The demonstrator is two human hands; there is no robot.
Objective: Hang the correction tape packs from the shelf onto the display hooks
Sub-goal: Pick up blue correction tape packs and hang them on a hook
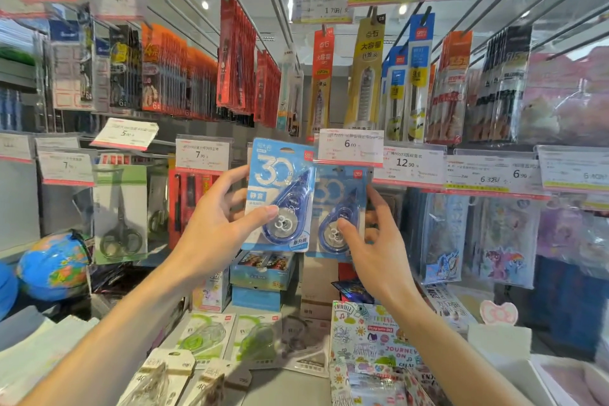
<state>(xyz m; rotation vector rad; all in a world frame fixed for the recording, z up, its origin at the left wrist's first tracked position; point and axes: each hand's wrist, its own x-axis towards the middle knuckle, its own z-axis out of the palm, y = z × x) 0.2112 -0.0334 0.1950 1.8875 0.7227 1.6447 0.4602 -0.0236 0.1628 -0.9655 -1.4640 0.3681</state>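
Observation:
My left hand (217, 224) grips a blue correction tape pack (280, 181) marked "30", held upright in front of the display, thumb on its front. Right beside it a second, identical blue pack (342, 204) hangs below the 6.00 price tag (351, 147); my right hand (375, 241) holds that pack with the thumb on its front and fingers behind. The hook itself is hidden behind the price tag. On the shelf below lie green correction tape packs (204, 336) and beige ones (174, 379).
Hooks with pens, refills and scissors (120, 214) fill the wall, each with a price tag sticking forward. A globe (54, 265) sits at the left. Sticker packs (372, 339) and small boxes (260, 273) crowd the shelf under my hands.

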